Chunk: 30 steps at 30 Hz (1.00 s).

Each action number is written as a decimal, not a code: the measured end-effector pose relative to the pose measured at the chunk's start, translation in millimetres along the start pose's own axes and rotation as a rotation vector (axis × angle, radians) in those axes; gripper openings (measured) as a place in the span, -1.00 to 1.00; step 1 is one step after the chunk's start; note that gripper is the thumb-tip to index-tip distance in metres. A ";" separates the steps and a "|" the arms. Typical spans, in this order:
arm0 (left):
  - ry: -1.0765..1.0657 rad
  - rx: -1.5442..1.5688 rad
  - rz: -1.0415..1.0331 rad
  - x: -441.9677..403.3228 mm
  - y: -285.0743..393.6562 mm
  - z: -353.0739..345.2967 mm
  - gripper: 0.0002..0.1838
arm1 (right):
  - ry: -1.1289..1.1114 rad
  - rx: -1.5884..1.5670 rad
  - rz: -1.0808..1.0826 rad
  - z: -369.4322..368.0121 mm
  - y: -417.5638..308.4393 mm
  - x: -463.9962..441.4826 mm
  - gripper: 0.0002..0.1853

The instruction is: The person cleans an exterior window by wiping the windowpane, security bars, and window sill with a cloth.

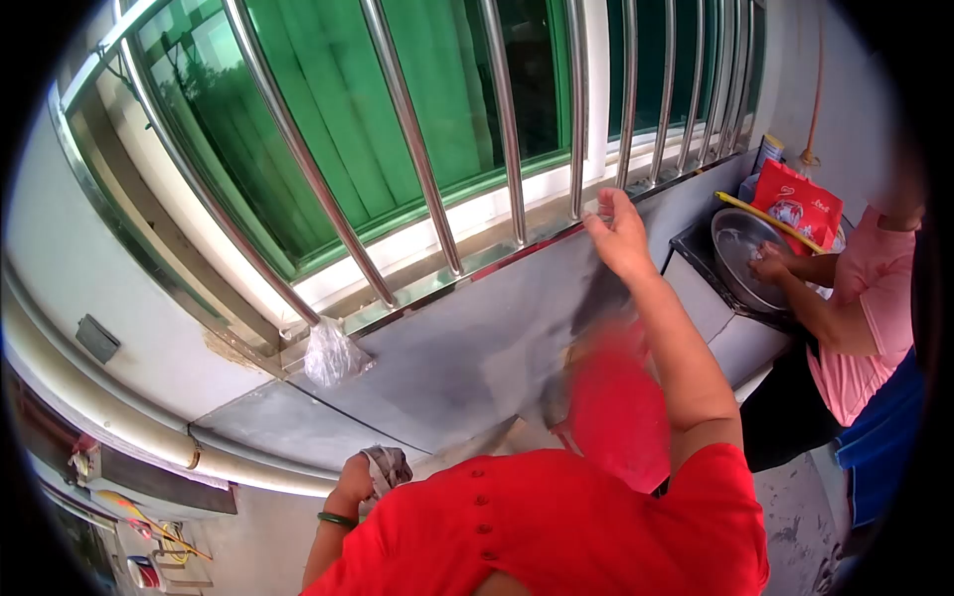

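Left hand (pixel 352 483) closed round bunched grey rag (pixel 388 469), low at near left; probably wadded for a firmer grip. Right hand (pixel 622 240) looks empty, loosely open, raised beside steel window bars (pixel 575 109), maybe for balance; contact, cannot tell.

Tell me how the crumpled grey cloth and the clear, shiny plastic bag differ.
The crumpled grey cloth looks dull and opaque, while the clear, shiny plastic bag is partly see-through. The cloth is gripped in the left hand; the bag is in no hand, at the lower end of a round steel window bar. Both look creased and bunched up.
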State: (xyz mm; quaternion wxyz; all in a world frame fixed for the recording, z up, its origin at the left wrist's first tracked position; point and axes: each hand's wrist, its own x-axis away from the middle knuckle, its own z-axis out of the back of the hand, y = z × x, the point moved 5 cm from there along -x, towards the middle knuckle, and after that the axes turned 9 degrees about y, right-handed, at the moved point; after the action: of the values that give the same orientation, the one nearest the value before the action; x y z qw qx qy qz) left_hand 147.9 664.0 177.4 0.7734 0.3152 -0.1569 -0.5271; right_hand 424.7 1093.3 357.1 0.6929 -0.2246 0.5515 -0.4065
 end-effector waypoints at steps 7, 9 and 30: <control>0.087 0.540 0.364 -35.2 86.5 87.5 -0.59 | 0.047 -0.147 0.017 -42.0 10.0 -98.0 -0.40; 0.147 0.745 0.257 -47.2 93.8 110.7 -0.64 | 0.001 -0.007 0.008 -48.6 5.2 -116.6 -0.52; 1.267 -0.797 -0.293 -244.9 201.8 167.5 -0.24 | 0.216 -0.500 0.018 -88.1 17.8 -121.1 -0.89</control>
State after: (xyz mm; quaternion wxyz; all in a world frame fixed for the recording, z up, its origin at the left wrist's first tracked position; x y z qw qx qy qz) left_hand 99.4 883.6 457.0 0.6932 0.2721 0.5625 -0.3593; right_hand 339.4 1213.7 388.4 0.5569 -0.3392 0.7073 -0.2731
